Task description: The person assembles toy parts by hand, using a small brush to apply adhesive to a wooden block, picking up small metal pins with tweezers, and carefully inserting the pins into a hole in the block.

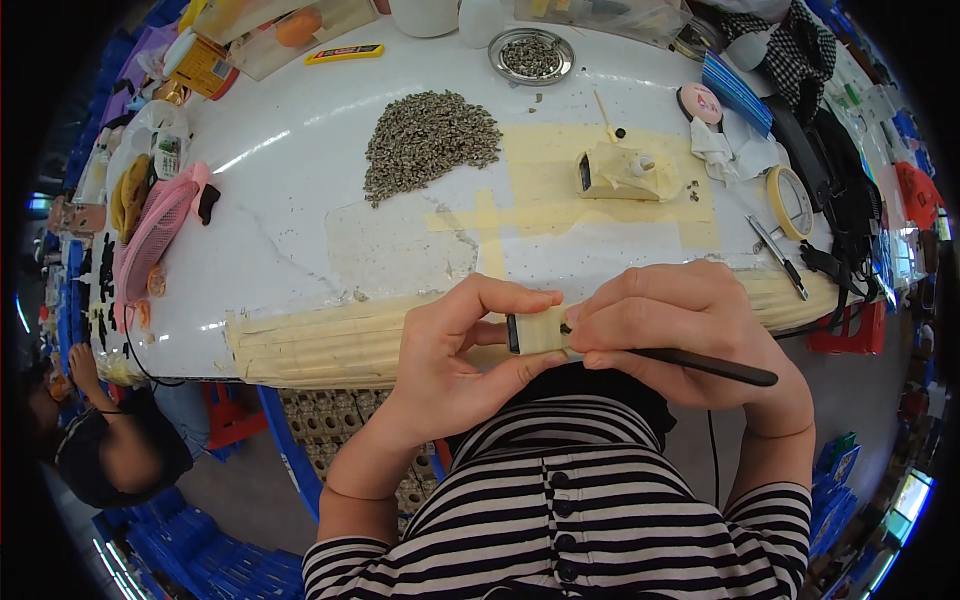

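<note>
**Fingers pinching small block at table edge**

Fingers (500, 297) of the left hand (455, 350) were curled round a small cream block (540, 330), thumb under it, forefinger over the top, so that hand was closed on the block. Right hand (680, 325) was closed too, gripping a thin black tool (700, 365) like a pen, tip resting at the block's right end. Block lay between both hands, touching each, long axis running left to right, dark face toward the left hand. Left hand carried it; right hand only met it with the tool tip. Block looked wrapped in pale tape, boxy, short, with a black end cap. It sat just off the near edge of the white table (290, 240), above the striped shirt (600, 500).

Beyond the hands, a strip of taped padding (320, 345) lined the table edge. Farther out, a second taped block (620, 172) rested on a yellow taped patch. Left of it was a heap of small grey parts (430, 135). A tape roll (790, 200) lay to the right. At the far edge stood a metal dish (531, 55) of the same parts.
</note>
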